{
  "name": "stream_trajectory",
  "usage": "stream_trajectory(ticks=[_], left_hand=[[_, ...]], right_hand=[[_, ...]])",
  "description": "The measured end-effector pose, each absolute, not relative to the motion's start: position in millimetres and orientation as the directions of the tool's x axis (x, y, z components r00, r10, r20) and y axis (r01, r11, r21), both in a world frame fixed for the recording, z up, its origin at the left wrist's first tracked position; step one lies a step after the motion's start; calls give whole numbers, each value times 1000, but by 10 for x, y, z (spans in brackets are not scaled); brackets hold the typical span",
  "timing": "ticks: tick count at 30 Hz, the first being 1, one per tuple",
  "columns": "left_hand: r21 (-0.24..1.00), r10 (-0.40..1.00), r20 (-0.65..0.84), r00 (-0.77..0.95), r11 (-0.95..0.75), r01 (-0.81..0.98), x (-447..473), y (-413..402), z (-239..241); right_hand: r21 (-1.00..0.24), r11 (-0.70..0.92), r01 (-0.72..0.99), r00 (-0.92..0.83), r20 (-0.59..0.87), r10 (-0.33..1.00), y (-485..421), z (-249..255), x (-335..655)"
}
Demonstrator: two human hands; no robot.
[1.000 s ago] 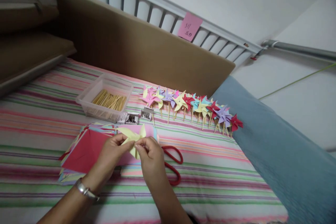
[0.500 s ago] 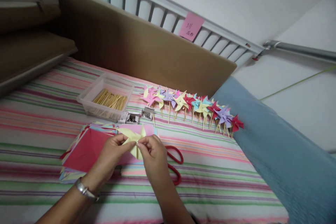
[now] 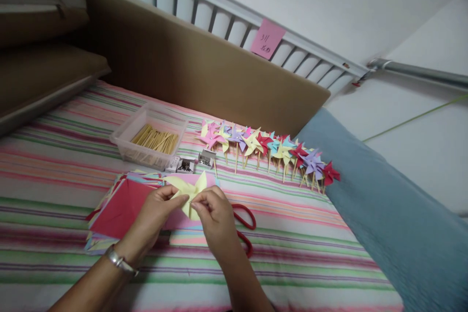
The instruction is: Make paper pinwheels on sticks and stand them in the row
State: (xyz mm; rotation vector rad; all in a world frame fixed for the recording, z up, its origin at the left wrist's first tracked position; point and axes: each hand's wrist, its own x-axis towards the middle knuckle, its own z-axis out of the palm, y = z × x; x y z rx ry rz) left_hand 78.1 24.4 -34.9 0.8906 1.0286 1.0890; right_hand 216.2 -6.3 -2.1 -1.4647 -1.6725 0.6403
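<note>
A pale yellow paper pinwheel [image 3: 196, 186] is pinched between the thumb and fingers of my left hand [image 3: 155, 214], its blades folded in toward the middle. My right hand [image 3: 215, 214] closes thumb and fingertips at the pinwheel's centre, on a tiny shiny metal pin [image 3: 190, 201] mostly hidden by the fingers. Beneath the hands lie a pink paper sheet [image 3: 179, 220] and a stack of coloured paper topped by a red sheet [image 3: 122, 207]. Red-handled scissors [image 3: 245, 215] lie beside my right hand, blades out of sight.
A clear plastic box [image 3: 124, 144] holds thin wooden sticks [image 3: 155, 139]. Next to it sit two small open boxes [image 3: 186, 165] of metal pieces. Several finished pinwheels [image 3: 263, 142] on sticks line the back of the striped cloth [image 3: 292, 234]. A brown board [image 3: 190, 66] stands behind.
The yellow pinwheel has turned slightly in my hands, its upper blade showing more fully. My right fingertips stay at its centre and have shifted slightly.
</note>
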Motion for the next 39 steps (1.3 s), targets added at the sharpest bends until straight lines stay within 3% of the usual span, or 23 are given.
stream_trajectory(ticks=[4, 11, 15, 39], left_hand=[[939, 971, -187, 147, 221, -265, 771, 249, -351], [931, 974, -186, 130, 217, -293, 811, 269, -378], [919, 973, -198, 116, 225, -325, 838, 262, -394], [921, 962, -164, 218, 228, -315, 803, 235, -363]], right_hand=[[-806, 201, 557, 21, 255, 967, -82, 3, 2186], [-932, 45, 359, 126, 97, 987, -91, -19, 2131], [-953, 23, 303, 166, 76, 983, -89, -54, 2070], [-963, -18, 268, 130, 18, 991, -70, -6, 2142]])
